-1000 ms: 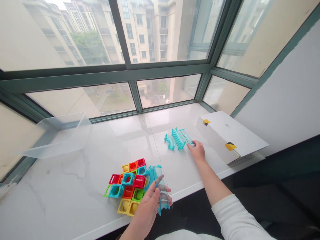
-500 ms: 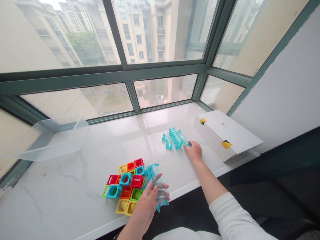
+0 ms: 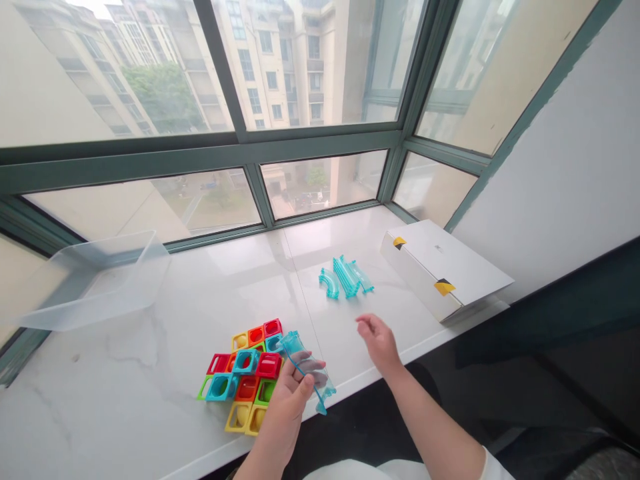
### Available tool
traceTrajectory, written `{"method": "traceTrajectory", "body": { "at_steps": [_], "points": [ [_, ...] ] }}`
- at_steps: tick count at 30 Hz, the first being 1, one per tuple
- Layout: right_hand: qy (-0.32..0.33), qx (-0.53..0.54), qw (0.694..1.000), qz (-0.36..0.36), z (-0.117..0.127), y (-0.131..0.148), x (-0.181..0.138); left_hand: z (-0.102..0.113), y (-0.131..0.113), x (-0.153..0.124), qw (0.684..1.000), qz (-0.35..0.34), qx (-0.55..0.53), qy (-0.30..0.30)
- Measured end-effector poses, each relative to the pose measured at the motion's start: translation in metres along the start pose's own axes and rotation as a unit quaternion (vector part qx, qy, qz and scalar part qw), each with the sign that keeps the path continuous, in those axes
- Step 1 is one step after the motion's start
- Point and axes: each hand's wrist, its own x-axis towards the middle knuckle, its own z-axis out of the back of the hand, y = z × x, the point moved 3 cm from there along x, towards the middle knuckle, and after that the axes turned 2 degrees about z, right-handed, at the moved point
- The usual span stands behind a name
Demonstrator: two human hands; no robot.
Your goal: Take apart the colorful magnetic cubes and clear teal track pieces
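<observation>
1. Turquoise see-through plastic forms the track piece [image 3: 297, 348] that we grip in our left hand [image 3: 287, 407], thumb on the near side and fingers showing through the clear part; it slants over the table's front edge.
2. Our right hand [image 3: 379, 339] is loosely closed, fingers curled inward, over the near part of the white marbled table [image 3: 200, 287]; we cannot tell whether it touches the surface.
3. Beyond that hand, we see three more turquoise pieces lying close together: a curved track piece [image 3: 329, 284] on the left, a ribbed straight piece [image 3: 346, 277] in the middle and a narrower straight piece [image 3: 363, 277] on the right.
4. Just left of our gripping hand, and partly hidden by it, sits a cluster of toy blocks [image 3: 247, 388] in red, orange, yellow, green and blue, with openings in many faces.
5. Farther left, we have a clear plastic bin [image 3: 100, 287] near the window frame [image 3: 200, 155].
6. At the right stands a white box [image 3: 450, 259] with yellow-and-black tabs [image 3: 445, 287] along its edge.
</observation>
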Motion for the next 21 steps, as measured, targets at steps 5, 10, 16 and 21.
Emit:
{"method": "traceTrajectory", "body": {
  "at_steps": [5,10,16,21],
  "points": [
    [0.211,0.1,0.97,0.071,-0.044,0.06,-0.071,-0.01,-0.015,-0.003,0.995,-0.064,0.061,-0.056],
    [0.174,0.104,0.976,0.079,-0.055,0.068,-0.079,-0.014,-0.025,-0.01,0.99,-0.098,0.07,-0.077],
    [0.092,0.098,0.986,0.093,-0.038,0.053,-0.057,-0.009,-0.028,-0.021,0.992,-0.087,0.067,-0.063],
    [-0.089,0.037,0.992,0.08,0.012,0.024,0.002,0.01,-0.047,-0.04,0.991,-0.094,0.071,-0.056]
  ]
}}
